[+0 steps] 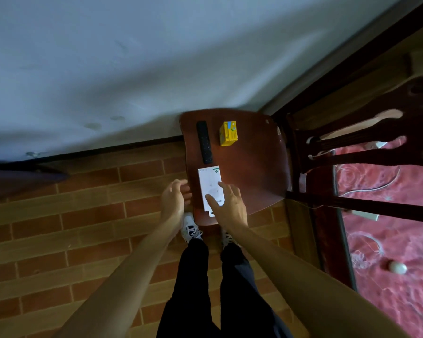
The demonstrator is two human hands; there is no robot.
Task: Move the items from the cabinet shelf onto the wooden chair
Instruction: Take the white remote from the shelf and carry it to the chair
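Note:
A dark wooden chair point(252, 172) stands against the wall, its seat below me. On the seat lie a black remote point(204, 142), a small yellow box point(228, 133) and a flat white box point(210, 189) near the front edge. My right hand point(227, 203) rests on the white box's near end, thumb and fingers spread over it. My left hand point(175, 197) hovers at the seat's left edge beside the box, fingers loosely curled, holding nothing. The cabinet shelf is out of view.
A pale wall point(132, 57) runs behind the chair. The floor point(59, 228) is brick-patterned. A bed with a red patterned cover point(388, 240) lies to the right behind a dark wooden frame, with a small white object point(397, 267) on it. My legs and shoes are below the seat.

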